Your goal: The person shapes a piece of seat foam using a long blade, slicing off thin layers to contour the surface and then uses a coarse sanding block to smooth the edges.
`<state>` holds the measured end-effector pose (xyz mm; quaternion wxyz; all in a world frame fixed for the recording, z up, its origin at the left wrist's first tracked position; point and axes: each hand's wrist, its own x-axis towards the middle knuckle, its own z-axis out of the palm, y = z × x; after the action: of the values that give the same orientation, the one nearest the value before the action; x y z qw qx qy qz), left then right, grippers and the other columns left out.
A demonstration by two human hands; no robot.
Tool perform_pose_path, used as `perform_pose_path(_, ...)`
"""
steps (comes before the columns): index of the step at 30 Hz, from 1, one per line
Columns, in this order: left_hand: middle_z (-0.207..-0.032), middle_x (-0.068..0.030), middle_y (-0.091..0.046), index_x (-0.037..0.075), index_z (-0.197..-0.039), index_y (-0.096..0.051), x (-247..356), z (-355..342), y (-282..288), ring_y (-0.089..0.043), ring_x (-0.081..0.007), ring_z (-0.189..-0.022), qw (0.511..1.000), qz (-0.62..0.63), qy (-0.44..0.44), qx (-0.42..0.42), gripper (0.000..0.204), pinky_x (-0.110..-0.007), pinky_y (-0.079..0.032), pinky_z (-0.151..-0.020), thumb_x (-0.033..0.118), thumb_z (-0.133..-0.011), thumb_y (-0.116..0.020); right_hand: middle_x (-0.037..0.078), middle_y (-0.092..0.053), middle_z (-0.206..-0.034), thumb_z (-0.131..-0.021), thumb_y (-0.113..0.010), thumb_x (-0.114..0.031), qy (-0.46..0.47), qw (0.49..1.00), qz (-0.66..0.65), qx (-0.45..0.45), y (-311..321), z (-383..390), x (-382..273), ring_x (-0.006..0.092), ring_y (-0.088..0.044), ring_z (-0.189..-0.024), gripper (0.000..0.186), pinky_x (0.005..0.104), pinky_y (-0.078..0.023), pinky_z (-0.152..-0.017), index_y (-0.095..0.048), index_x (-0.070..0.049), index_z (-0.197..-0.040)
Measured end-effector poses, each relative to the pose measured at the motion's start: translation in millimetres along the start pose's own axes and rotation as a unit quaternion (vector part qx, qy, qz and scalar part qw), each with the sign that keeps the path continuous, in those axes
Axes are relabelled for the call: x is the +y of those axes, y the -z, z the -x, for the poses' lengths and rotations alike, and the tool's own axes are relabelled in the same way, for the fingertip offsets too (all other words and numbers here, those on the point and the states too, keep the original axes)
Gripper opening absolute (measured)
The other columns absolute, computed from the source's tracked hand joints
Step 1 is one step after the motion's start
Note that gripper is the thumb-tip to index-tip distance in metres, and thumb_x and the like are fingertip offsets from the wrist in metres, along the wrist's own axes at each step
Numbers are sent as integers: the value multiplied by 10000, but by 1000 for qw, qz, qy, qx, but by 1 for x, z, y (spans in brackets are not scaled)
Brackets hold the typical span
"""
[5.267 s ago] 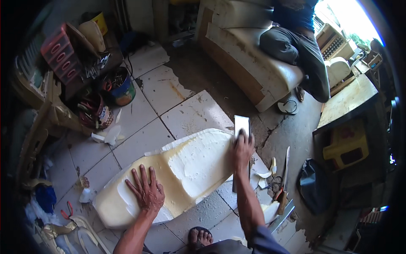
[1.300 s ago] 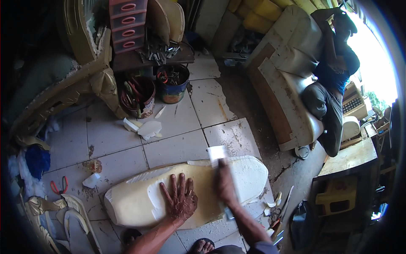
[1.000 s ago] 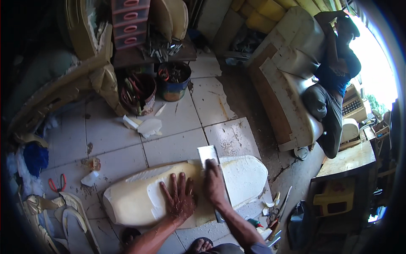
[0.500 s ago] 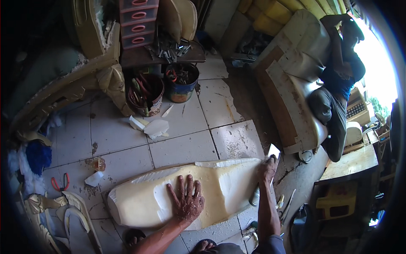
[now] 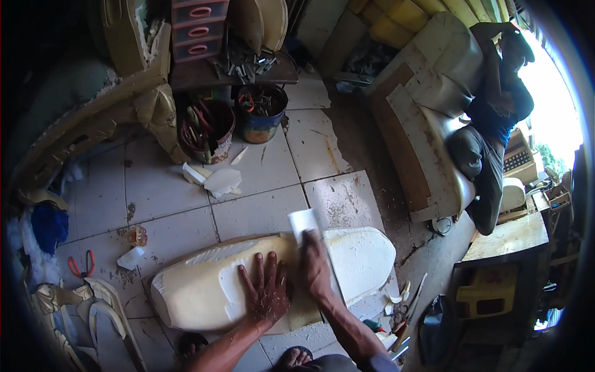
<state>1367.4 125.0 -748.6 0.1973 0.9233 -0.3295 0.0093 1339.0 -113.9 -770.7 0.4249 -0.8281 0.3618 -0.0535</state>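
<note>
A long motorcycle-seat foam (image 5: 201, 282), cream with paler shaved patches and a white right end, lies on the floor before me. Flat on its middle rests my left hand (image 5: 268, 291), fingers spread, crumbs stuck to the skin. Just right of it, my right hand (image 5: 316, 266) is closed round a long, flat, pale tool (image 5: 304, 223). One broad white end of the tool sticks out past the fingers, and its thin edge runs down over the foam beside my forearm. Its exact kind is unclear.
Two buckets of tools (image 5: 207, 133) stand beyond, by a low table (image 5: 186, 77). Foam scraps (image 5: 220, 181) and red-handled pliers (image 5: 82, 263) lie on the tiles. At right are a worn sofa (image 5: 427, 124) with a person (image 5: 499, 105) on it, and a long blade (image 5: 418, 294).
My right hand has swept left with the flat tool from the foam's right end to its middle, uncovering that white end. My left hand stays pressed on the foam.
</note>
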Motion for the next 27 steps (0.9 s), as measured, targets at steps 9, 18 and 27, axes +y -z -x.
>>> perform_pose_path(9, -1576, -190, -479, 45, -1313, -689, 10, -3, -10, -274, -455, -1552, 1000, -10, -1, 18, 446, -815, -74, -1179, 263, -937, -586, 277, -464, -1553, -1123, -371, -233, 178, 952, 197, 149, 0, 0, 15, 370, -396, -1492, 503, 437, -265, -1271, -412, 43, -1542)
perform_pose_path(18, -1601, -195, -449, 46, -1332, -665, 11, -5, -7, -259, -464, -1556, 1000, -5, -4, -20, 460, -809, -53, -1184, 272, -938, -593, 255, -350, -1644, -1130, -321, -209, 93, 979, 111, 145, 54, 3, 27, 351, -273, -1563, 518, 430, -193, -1296, -344, 28, -1589)
perform_pose_path(27, -1593, -211, -447, 32, -1335, -650, 11, -5, 0, -257, -463, -1557, 999, -27, -18, -16, 463, -796, -76, -1189, 249, -929, -600, 268, -385, -1608, -1131, -343, -290, -157, 926, -312, 144, 128, -34, 37, 320, -380, -1495, 562, 420, -277, -1254, -341, 41, -1585)
